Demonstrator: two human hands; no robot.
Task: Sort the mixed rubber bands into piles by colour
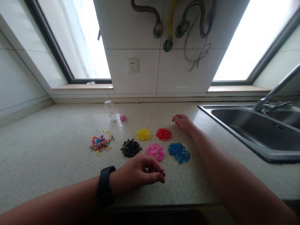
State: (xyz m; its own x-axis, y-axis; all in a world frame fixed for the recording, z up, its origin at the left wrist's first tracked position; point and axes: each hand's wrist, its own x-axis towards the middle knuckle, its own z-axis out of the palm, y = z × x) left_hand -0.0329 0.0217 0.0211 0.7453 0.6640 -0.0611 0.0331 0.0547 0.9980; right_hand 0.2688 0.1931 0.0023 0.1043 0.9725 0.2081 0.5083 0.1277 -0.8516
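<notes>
My left hand (142,170), with a black watch on its wrist, pinches a small black rubber band (163,171) between thumb and finger above the front of the counter. Just beyond it lie sorted piles of small rubber bands: a black pile (130,148), a pink pile (155,152) and a blue pile (179,152). Farther back are a yellow pile (143,134) and a red pile (164,134). My right hand (184,123) rests right of the red pile, its fingers curled together; anything in them is hidden. A mixed-colour pile (101,142) lies at the left.
A clear bottle (109,110) stands behind the piles, beside a pink cap (123,117). At the right is a steel sink (236,125) with a faucet (276,87). The tiled back wall carries a socket (133,65) and hoses. The counter's front edge runs below my hands.
</notes>
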